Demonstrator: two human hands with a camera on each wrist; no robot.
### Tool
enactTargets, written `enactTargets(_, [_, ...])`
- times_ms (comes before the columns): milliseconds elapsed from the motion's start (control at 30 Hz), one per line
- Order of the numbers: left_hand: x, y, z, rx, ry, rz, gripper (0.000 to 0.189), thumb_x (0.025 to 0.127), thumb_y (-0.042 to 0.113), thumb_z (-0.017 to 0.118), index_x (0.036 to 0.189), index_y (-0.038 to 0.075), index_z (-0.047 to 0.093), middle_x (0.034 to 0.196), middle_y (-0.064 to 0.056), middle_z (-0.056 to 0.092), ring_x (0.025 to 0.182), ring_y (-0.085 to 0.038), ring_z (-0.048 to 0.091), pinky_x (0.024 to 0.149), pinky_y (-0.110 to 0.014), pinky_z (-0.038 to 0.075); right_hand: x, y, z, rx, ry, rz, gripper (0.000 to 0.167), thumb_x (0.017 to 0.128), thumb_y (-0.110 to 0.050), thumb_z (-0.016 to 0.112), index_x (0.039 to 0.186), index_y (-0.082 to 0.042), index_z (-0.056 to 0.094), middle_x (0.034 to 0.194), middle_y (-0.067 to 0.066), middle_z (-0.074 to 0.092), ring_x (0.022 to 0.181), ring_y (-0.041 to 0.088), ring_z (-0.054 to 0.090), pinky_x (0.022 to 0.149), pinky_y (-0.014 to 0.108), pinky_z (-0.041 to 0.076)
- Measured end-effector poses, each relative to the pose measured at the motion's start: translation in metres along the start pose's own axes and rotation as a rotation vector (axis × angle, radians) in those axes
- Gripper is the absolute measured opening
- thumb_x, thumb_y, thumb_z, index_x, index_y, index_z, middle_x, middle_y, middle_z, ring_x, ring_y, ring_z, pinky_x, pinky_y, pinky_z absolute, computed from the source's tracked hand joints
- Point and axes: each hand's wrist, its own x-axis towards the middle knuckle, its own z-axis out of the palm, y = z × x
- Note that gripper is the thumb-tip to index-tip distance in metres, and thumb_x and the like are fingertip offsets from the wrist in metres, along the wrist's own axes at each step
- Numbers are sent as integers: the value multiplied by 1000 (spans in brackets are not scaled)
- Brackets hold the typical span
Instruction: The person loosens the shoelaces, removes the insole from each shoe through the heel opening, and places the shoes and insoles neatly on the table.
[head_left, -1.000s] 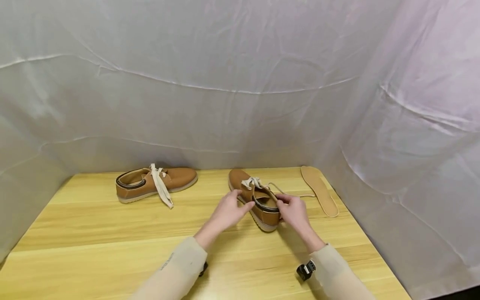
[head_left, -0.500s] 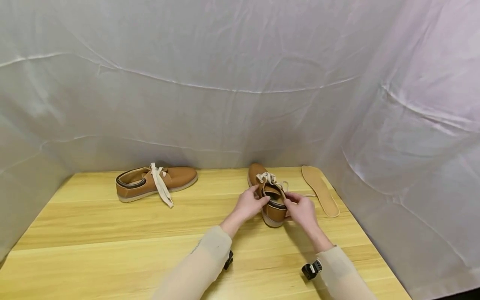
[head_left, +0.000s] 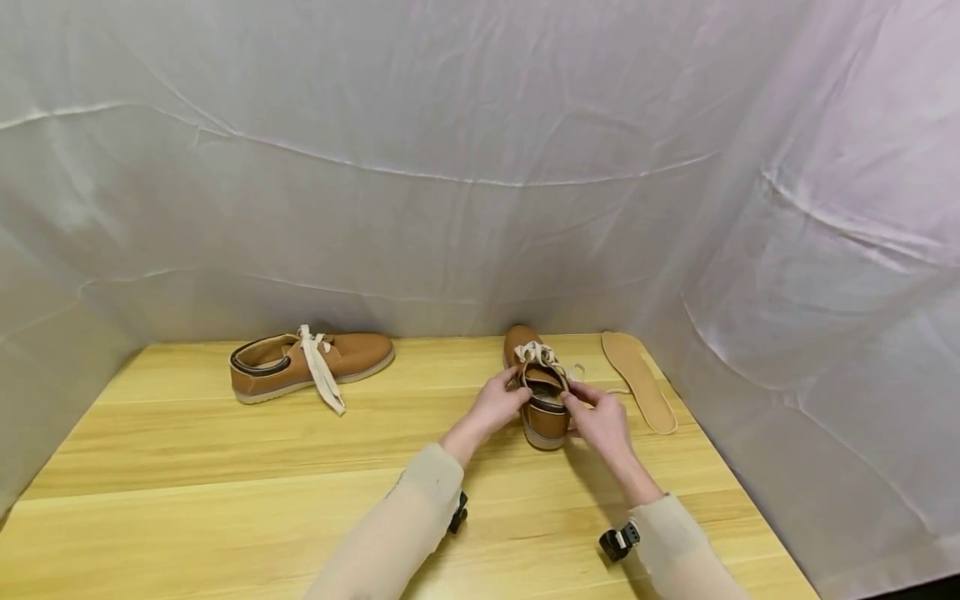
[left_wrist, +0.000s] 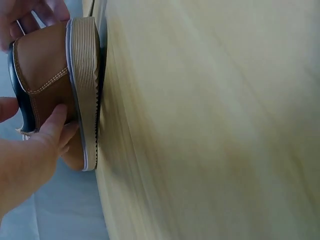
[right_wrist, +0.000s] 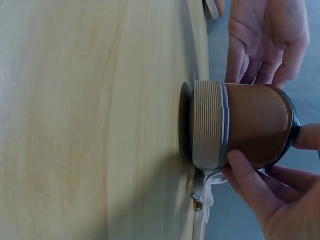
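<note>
A brown leather shoe [head_left: 546, 423] with pale laces [head_left: 534, 353] stands toe away from me, right of centre on the wooden table. My left hand [head_left: 495, 407] holds its left side, thumb at the dark-lined collar and fingers along the outer wall. On the other side my right hand [head_left: 602, 421] pinches the collar edge, thumb at the rim. The right wrist view has the shoe's heel [right_wrist: 255, 120] between both hands, its ribbed sole [right_wrist: 206, 125] close over the wood. In the left wrist view, fingertips [left_wrist: 59, 112] press against the leather upper.
The matching brown shoe [head_left: 363, 354] lies at the back left, its loose white lace [head_left: 325, 379] trailing onto the table [head_left: 225, 500]. A tan insole [head_left: 637, 379] rests flat near the right edge. Grey cloth [head_left: 375, 233] hangs right behind the table, with more along the sides.
The shoe has shifted right and swung round, its toe now pointing more directly away from me. Both hands travelled with it, the left one farther. The other shoe and the insole stayed put.
</note>
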Motion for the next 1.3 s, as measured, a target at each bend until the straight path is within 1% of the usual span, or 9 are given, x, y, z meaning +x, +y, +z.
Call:
enactTargets(133, [-3, -2, -5, 44, 15, 8, 63, 101, 18, 63, 158, 4, 42, 155, -23, 49, 129, -36, 59, 110, -50, 49, 0, -3, 1, -87, 20, -17, 42, 101, -22, 66, 138, -3, 67, 131, 24, 68, 89, 28, 76, 77, 34, 64])
enactTargets(267, [-11, -5, -18, 148, 30, 62, 57, 100, 18, 65, 153, 3, 50, 151, -20, 55, 128, -35, 62, 106, -49, 52, -1, -10, 1, -164, 32, -56, 43, 100, -25, 67, 140, -7, 66, 130, 21, 70, 119, 35, 68, 99, 43, 55])
enactTargets(333, [-17, -5, -29, 197, 32, 96, 56, 100, 18, 65, 151, 2, 51, 148, -20, 56, 127, -36, 61, 104, -49, 54, -2, -13, 3, -179, 43, -92, 43, 100, -25, 68, 140, -10, 67, 132, 21, 69, 111, 36, 69, 91, 44, 56])
enactTargets(467, [-33, -3, -57, 287, 36, 154, 52, 102, 18, 63, 151, 4, 51, 147, -19, 54, 128, -35, 59, 101, -47, 56, -5, -23, 11, -177, 71, -212, 41, 98, -21, 70, 137, -9, 69, 138, 21, 65, 119, 39, 66, 98, 50, 55])
enactTargets(567, [-47, 1, -81, 353, 52, 203, 50, 103, 16, 62, 151, 6, 52, 149, -16, 53, 130, -33, 58, 102, -47, 55, -7, -33, 21, -129, 84, -324, 39, 96, -15, 71, 134, -6, 70, 140, 19, 64, 135, 39, 56, 112, 55, 46])
enactTargets(800, [-75, 1, -136, 492, 157, 320, 53, 100, 13, 64, 151, 4, 51, 154, -14, 49, 133, -32, 55, 106, -50, 52, -5, -51, 60, 35, 22, -518, 40, 98, -8, 70, 138, -7, 68, 142, 13, 64, 133, 31, 58, 111, 48, 49])
enactTargets(933, [-92, 1, -166, 578, 239, 371, 56, 101, 16, 64, 153, 4, 47, 160, -12, 42, 141, -38, 48, 113, -58, 44, 3, -59, 91, 173, -42, -581, 43, 98, -1, 68, 141, -1, 62, 146, 19, 58, 131, 39, 58, 106, 50, 53])
enactTargets(1067, [-105, -4, -197, 656, 342, 417, 58, 103, 16, 63, 155, 1, 43, 164, -15, 36, 148, -43, 37, 119, -63, 33, 15, -66, 124, 256, -107, -585, 44, 97, 2, 66, 141, 4, 61, 145, 24, 57, 125, 47, 61, 103, 53, 55])
enactTargets(1300, [-118, -14, -254, 730, 507, 386, 64, 104, 19, 60, 159, -3, 34, 168, -20, 26, 150, -50, 28, 119, -70, 25, 38, -68, 179, 175, -205, -426, 41, 103, -10, 64, 143, -5, 61, 146, 16, 58, 127, 38, 62, 104, 42, 55])
